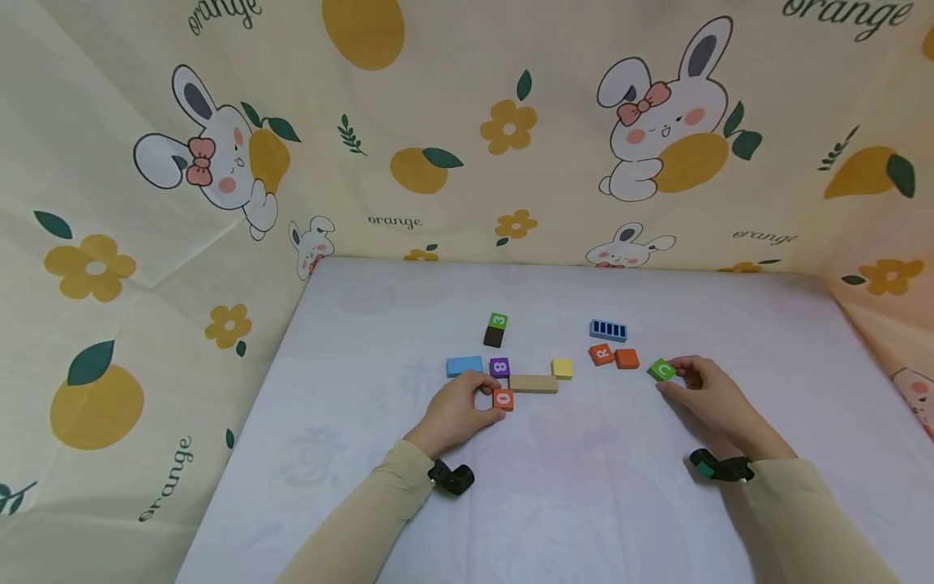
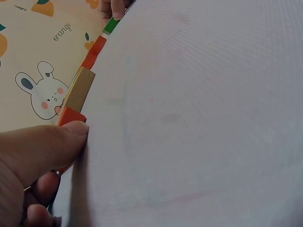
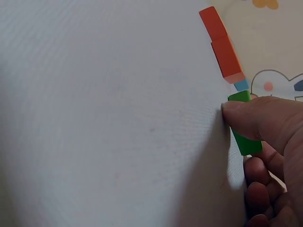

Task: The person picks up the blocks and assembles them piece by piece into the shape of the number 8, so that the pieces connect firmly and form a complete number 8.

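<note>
My left hand (image 1: pixel 456 412) pinches an orange block (image 1: pixel 503 399) marked 0 between thumb and fingers, down at the tabletop. Just behind that block is a purple block (image 1: pixel 499 367) marked 8, and a tan wooden bar (image 1: pixel 533 384) runs off to its right. To the right, my right hand (image 1: pixel 718 405) pinches a green block (image 1: pixel 661 370) with a white character on top. In the right wrist view the thumb lies across the front of this green block (image 3: pixel 247 144). Left of it are an orange block (image 1: pixel 627 358) and an orange block marked R (image 1: pixel 601 354).
A light blue block (image 1: pixel 463 365) lies behind the left hand, and a yellow block (image 1: pixel 562 369) by the bar's right end. Farther back are a green block (image 1: pixel 499 319) marked 3, a dark block (image 1: pixel 494 337) and a blue block with dark bars (image 1: pixel 609 330). A printed cloth (image 1: pixel 452 105) hangs behind.
</note>
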Demonstrator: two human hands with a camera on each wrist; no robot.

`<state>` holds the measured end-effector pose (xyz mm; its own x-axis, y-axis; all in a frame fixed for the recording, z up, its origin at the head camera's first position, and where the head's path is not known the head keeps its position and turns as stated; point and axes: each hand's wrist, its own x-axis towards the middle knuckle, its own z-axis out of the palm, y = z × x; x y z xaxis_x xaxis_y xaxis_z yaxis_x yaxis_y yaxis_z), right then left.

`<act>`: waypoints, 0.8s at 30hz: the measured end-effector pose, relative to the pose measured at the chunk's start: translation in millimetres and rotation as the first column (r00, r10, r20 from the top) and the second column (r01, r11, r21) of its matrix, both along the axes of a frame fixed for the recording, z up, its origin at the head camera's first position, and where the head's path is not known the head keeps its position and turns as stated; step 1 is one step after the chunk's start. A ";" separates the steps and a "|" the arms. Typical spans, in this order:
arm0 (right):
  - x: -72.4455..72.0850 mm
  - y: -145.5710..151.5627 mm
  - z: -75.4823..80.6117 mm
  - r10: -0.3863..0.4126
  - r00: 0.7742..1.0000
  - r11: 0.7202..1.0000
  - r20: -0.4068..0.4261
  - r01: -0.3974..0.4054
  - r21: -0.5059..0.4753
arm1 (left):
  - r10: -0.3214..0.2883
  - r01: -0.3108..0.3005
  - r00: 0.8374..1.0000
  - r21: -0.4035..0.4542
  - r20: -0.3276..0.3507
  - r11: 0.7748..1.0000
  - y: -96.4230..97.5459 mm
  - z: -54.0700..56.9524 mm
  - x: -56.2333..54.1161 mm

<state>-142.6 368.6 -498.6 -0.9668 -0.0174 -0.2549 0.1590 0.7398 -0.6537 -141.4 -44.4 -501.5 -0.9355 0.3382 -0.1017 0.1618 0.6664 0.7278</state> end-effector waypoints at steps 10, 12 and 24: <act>4.4 -4.5 7.0 -0.013 0.995 0.999 -0.095 0.016 0.030 | 0.003 -0.003 1.000 -0.001 0.011 1.000 -1.1 -0.7 0.0; 4.4 -10.2 13.2 -0.007 0.995 1.000 -0.101 0.008 0.011 | 0.003 -0.003 1.000 -0.003 0.009 1.000 -1.1 -1.0 -0.2; 0.2 -63.7 34.7 0.120 0.979 0.990 -0.164 -0.131 -0.054 | -0.004 0.004 1.000 0.004 0.003 1.000 -1.2 -3.3 -1.3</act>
<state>-142.4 304.9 -463.9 -0.9841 -0.1524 -0.0914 -0.0429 0.7030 -0.7099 -142.7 -45.6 -504.8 -0.9337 0.3428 -0.1029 0.1627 0.6627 0.7310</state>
